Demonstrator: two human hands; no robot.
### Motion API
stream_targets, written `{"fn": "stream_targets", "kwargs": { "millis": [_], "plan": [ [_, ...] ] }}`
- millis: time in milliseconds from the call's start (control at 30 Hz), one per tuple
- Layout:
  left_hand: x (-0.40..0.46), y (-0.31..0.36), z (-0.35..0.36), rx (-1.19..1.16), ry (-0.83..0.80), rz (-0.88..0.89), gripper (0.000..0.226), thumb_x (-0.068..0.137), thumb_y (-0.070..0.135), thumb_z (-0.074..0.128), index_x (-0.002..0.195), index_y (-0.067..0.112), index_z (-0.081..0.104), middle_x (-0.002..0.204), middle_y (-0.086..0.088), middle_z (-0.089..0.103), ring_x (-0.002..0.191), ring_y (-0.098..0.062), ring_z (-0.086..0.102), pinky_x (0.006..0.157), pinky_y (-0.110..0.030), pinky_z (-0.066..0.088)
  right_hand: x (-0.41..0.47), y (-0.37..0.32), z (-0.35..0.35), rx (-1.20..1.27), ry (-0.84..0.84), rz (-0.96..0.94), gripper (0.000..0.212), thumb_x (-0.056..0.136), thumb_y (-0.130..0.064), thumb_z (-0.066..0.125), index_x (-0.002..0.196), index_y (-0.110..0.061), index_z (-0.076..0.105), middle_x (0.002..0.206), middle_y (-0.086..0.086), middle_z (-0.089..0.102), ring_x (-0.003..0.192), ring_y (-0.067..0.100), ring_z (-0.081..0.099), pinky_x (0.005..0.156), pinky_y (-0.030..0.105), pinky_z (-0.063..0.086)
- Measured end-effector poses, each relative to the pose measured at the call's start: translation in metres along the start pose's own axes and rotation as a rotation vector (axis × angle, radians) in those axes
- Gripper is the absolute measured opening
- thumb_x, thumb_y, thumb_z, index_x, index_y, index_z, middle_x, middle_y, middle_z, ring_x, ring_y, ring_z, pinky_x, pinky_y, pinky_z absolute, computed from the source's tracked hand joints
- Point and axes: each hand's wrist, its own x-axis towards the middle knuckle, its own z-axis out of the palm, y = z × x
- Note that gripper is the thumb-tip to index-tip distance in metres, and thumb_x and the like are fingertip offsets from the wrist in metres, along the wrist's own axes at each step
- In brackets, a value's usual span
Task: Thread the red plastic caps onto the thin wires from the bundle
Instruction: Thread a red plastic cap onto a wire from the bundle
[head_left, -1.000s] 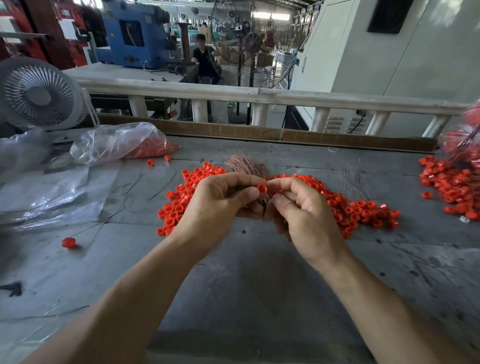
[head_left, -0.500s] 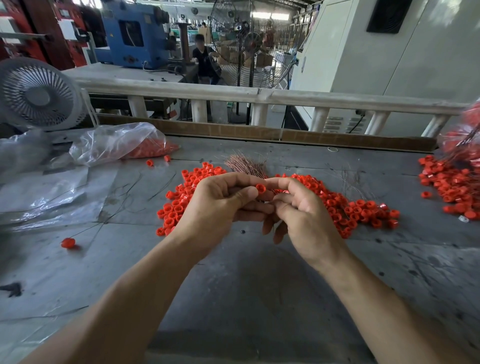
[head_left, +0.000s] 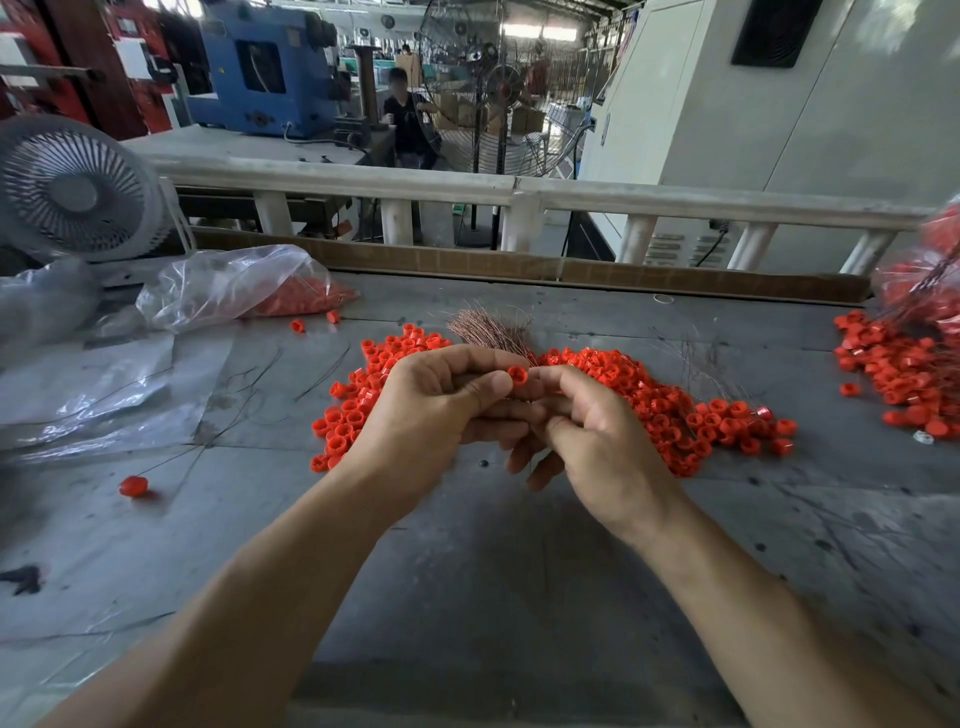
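My left hand (head_left: 431, 410) pinches one red cap (head_left: 517, 375) between thumb and forefinger, above the grey table (head_left: 467, 571). My right hand (head_left: 597, 436) meets it from the right, its forefinger and thumb at the cap, its lower fingers loosely spread. The wire it may hold is too thin to make out. A bundle of thin coppery wires (head_left: 491, 327) fans out just behind both hands. A heap of loose red caps (head_left: 691, 415) lies under and beside the hands.
A clear plastic bag holding red caps (head_left: 244, 288) lies at the back left, near a white fan (head_left: 72, 192). More caps on wires (head_left: 904, 364) pile at the right edge. One cap on a wire (head_left: 133, 486) lies at the left.
My right hand's lower fingers have uncurled and spread downward. The cap stays pinched in my left hand at the same spot.
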Motion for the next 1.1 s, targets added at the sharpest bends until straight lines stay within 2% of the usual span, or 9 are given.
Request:
{"fn": "stream_targets", "kwargs": {
  "millis": [67, 200, 367, 467, 567, 700, 800, 900, 1100],
  "plan": [
    [0.0, 0.0, 0.0, -0.011, -0.007, -0.003, 0.017, 0.099, -0.003, 0.054, 0.11, -0.001, 0.068, 0.101, -0.025, 0.076, 0.089, -0.027, 0.077, 0.077, -0.032, 0.064, 0.0, -0.001, 0.0, -0.005, -0.007, -0.004, 0.037, 0.096, 0.001, 0.041, 0.116, -0.021, 0.064, 0.086, 0.009, 0.075, 0.069, 0.028, 0.072, 0.053, 0.034, 0.053],
    [0.001, 0.0, -0.002, -0.026, -0.003, -0.008, 0.018, 0.099, -0.002, 0.053, 0.111, -0.001, 0.067, 0.101, -0.024, 0.076, 0.094, -0.031, 0.077, 0.082, -0.037, 0.063, 0.0, -0.003, -0.001, -0.054, 0.032, -0.022, 0.031, 0.091, -0.009, 0.045, 0.104, -0.025, 0.069, 0.085, 0.007, 0.075, 0.071, 0.028, 0.073, 0.051, 0.034, 0.054],
    [0.002, -0.002, -0.002, -0.012, 0.006, -0.005, 0.018, 0.1, -0.001, 0.054, 0.112, -0.001, 0.066, 0.1, -0.02, 0.077, 0.096, -0.03, 0.077, 0.081, -0.034, 0.063, 0.006, -0.002, -0.012, -0.195, 0.275, 0.009, 0.023, 0.099, -0.007, 0.058, 0.096, -0.025, 0.071, 0.082, -0.004, 0.075, 0.068, 0.014, 0.072, 0.053, 0.033, 0.056],
    [0.002, -0.002, -0.003, 0.001, 0.013, -0.007, 0.017, 0.099, -0.001, 0.056, 0.111, 0.001, 0.068, 0.1, -0.019, 0.077, 0.096, -0.029, 0.077, 0.08, -0.032, 0.063, 0.011, 0.0, -0.03, -0.46, 0.477, 0.011, 0.013, 0.094, -0.017, 0.066, 0.089, -0.026, 0.073, 0.078, -0.009, 0.073, 0.071, 0.009, 0.069, 0.069, 0.032, 0.057],
    [0.003, -0.002, -0.005, 0.004, 0.007, -0.007, 0.017, 0.098, 0.0, 0.057, 0.112, 0.001, 0.068, 0.1, -0.019, 0.077, 0.097, -0.03, 0.076, 0.081, -0.033, 0.063, 0.012, 0.001, -0.049, -0.738, 0.598, 0.064, 0.008, 0.091, -0.024, 0.069, 0.084, -0.025, 0.073, 0.078, -0.013, 0.071, 0.08, 0.014, 0.068, 0.075, 0.033, 0.054],
    [0.002, -0.003, -0.004, 0.003, 0.005, -0.007, 0.017, 0.098, 0.0, 0.058, 0.111, 0.001, 0.068, 0.099, -0.019, 0.077, 0.096, -0.03, 0.076, 0.08, -0.033, 0.063, 0.012, 0.006, -0.063, -0.873, 0.574, 0.155, 0.01, 0.088, -0.026, 0.072, 0.078, -0.026, 0.073, 0.066, -0.019, 0.062, 0.062, 0.003, 0.056, 0.062, 0.029, 0.042],
    [0.002, -0.003, -0.004, 0.015, 0.001, -0.003, 0.017, 0.098, -0.001, 0.057, 0.111, 0.001, 0.069, 0.099, -0.019, 0.077, 0.094, -0.03, 0.077, 0.079, -0.032, 0.064, 0.012, 0.008, -0.062, -0.868, 0.523, 0.185, 0.012, 0.086, -0.03, 0.079, 0.076, -0.026, 0.072, 0.069, -0.016, 0.067, 0.068, 0.008, 0.063, 0.062, 0.029, 0.047],
    [0.003, -0.003, -0.005, 0.018, 0.004, 0.0, 0.016, 0.098, -0.001, 0.058, 0.11, 0.001, 0.069, 0.099, -0.019, 0.077, 0.095, -0.03, 0.077, 0.078, -0.032, 0.064, 0.014, 0.009, -0.06, -0.887, 0.506, 0.221, 0.014, 0.083, -0.034, 0.081, 0.078, -0.027, 0.071, 0.082, -0.008, 0.07, 0.08, 0.019, 0.067, 0.073, 0.036, 0.055],
    [0.002, -0.003, -0.003, 0.045, -0.008, -0.002, 0.018, 0.098, 0.0, 0.058, 0.111, 0.003, 0.069, 0.099, -0.017, 0.078, 0.095, -0.029, 0.077, 0.08, -0.033, 0.064, 0.016, 0.008, -0.056, -0.937, 0.534, 0.192, 0.013, 0.087, -0.029, 0.076, 0.077, -0.025, 0.068, 0.091, -0.003, 0.067, 0.085, 0.023, 0.065, 0.074, 0.037, 0.054]
  ]
}}
